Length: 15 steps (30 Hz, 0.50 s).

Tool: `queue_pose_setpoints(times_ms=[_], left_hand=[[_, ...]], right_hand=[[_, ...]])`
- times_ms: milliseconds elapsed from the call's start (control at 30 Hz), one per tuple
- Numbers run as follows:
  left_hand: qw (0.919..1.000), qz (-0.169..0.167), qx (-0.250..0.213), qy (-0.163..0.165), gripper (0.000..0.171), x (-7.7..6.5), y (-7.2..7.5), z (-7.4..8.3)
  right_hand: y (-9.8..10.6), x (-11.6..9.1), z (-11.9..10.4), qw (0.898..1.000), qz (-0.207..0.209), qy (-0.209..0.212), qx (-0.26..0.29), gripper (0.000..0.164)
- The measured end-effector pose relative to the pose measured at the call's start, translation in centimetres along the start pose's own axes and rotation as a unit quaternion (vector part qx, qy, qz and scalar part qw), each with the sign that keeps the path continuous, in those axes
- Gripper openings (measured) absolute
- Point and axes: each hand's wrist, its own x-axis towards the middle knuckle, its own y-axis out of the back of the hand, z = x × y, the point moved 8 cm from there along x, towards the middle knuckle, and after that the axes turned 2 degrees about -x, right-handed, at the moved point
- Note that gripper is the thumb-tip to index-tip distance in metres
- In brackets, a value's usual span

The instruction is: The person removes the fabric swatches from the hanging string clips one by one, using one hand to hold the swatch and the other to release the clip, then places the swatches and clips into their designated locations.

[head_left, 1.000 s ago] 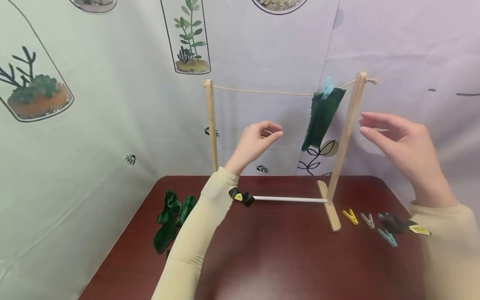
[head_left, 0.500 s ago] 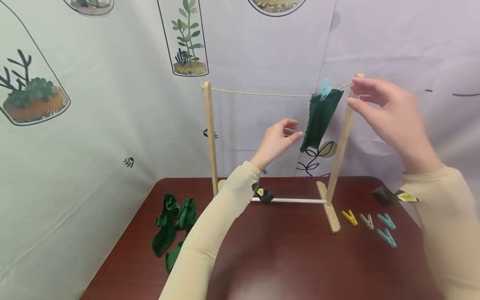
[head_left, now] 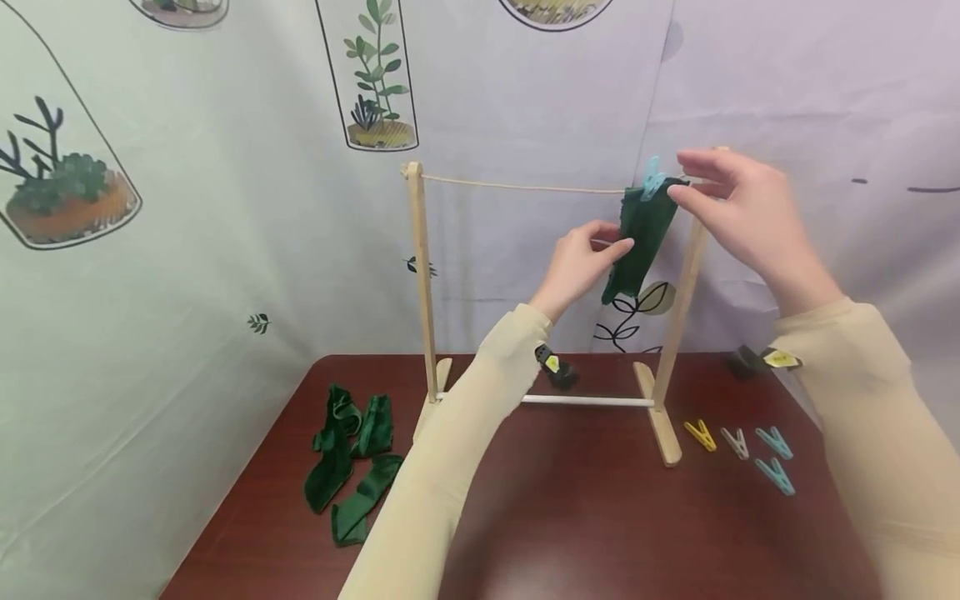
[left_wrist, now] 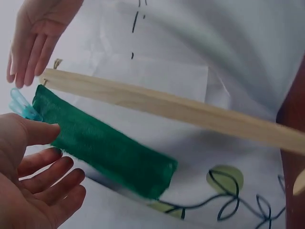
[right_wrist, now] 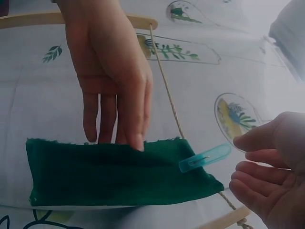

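Note:
A dark green strip of velvety cloth point(head_left: 639, 237) hangs from a thin cord point(head_left: 525, 185), held by a light blue clothespin point(right_wrist: 205, 158). My left hand point(head_left: 585, 260) is at the cloth's left edge. In the right wrist view its thumb overlaps the front while the other fingertips go behind the edge, all loosely extended. My right hand point(head_left: 750, 208) is beside the top right corner, close to the clothespin, with thumb and fingers apart and nothing between them. From the left wrist, the cloth point(left_wrist: 105, 143) slants down beside the wooden post point(left_wrist: 157, 102).
The cord runs between two wooden posts point(head_left: 422, 275) joined low down by a white rod point(head_left: 588, 401). Several green cloth pieces point(head_left: 367, 500) lie on the left of the dark red table point(head_left: 585, 517). A yellow clothespin point(head_left: 701, 435), a grey one point(head_left: 735, 443) and two blue ones point(head_left: 774, 475) lie right.
My left hand has moved right and slightly up to the cloth's edge. The right hand has come up and left, past the right post, to the cloth's top corner.

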Motion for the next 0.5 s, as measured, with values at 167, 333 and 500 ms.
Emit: queue_pose_setpoints(times_ms=[167, 333, 500], left_hand=[[0.9999, 0.006, -0.003, -0.008, 0.031, 0.6, -0.9, 1.0], [0.9995, 0.018, 0.008, -0.025, 0.02, 0.2, -0.8, 0.8], [0.9994, 0.019, 0.008, -0.026, 0.022, -0.1, -0.8, 0.3]], right_hand=[[-0.2, 0.3, -0.1, 1.0, -0.004, -0.003, 0.002, 0.051], [-0.5, 0.8, -0.2, 1.0, -0.016, -0.005, -0.005, 0.052], [-0.6, 1.2, -0.3, 0.999, -0.043, 0.006, -0.021, 0.056]])
